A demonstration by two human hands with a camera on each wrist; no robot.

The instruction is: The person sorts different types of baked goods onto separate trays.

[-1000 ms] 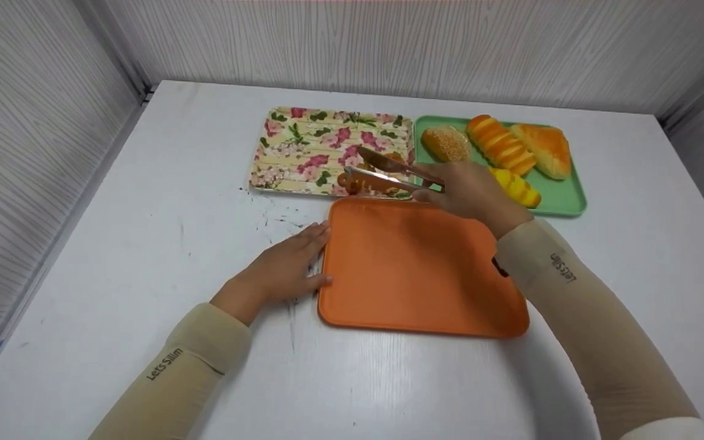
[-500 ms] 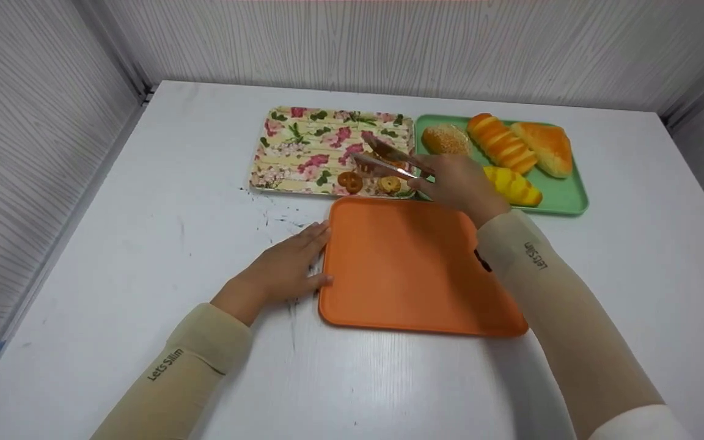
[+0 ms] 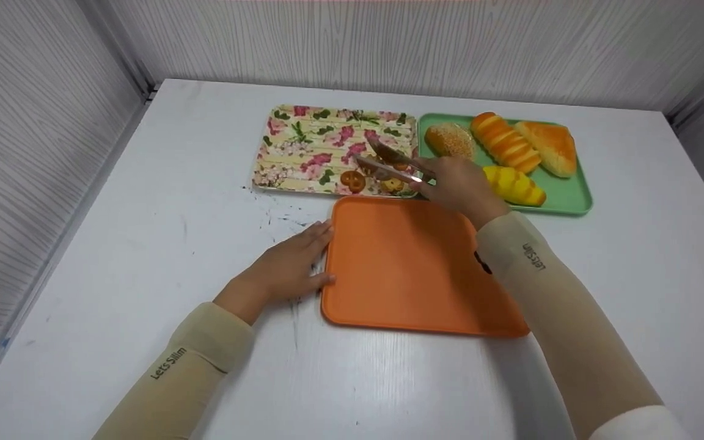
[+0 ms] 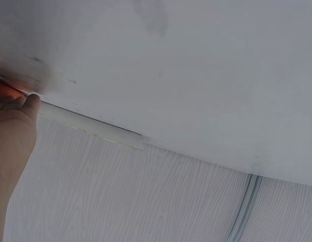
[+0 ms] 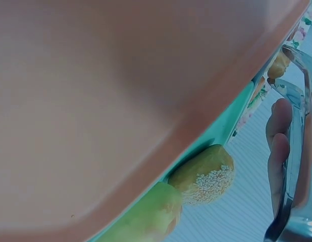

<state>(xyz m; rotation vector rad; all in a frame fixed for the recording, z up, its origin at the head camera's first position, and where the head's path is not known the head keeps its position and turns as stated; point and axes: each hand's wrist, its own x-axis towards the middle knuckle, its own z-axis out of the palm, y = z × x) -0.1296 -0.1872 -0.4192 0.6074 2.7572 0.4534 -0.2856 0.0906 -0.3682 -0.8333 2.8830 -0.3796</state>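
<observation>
Metal tongs (image 3: 390,152) are gripped in my right hand (image 3: 463,188), their tips reaching over the right part of the floral tray (image 3: 291,131). A small tan cookie (image 5: 278,66) shows between the two tips in the right wrist view; whether they squeeze it I cannot tell. Close by on that tray lie a brown pretzel (image 3: 352,181) and a round cookie (image 3: 392,185). My left hand (image 3: 285,263) rests at the left edge of the orange tray (image 3: 413,275), fingers extended, thumb on the rim. Part of the orange tray is hidden under my right forearm.
A green tray (image 3: 563,198) adjoins the floral one on the right. It bears a sesame bun (image 3: 450,140), a striped loaf (image 3: 506,143), a triangular bread (image 3: 550,146) and a yellow bread (image 3: 514,186). A panel wall (image 3: 388,49) stands behind the white table (image 3: 162,201).
My right hand has moved slightly left and away from me, and the tongs' tips have shifted farther back, uncovering the pretzel and round cookie. The left hand stays at the orange tray's edge.
</observation>
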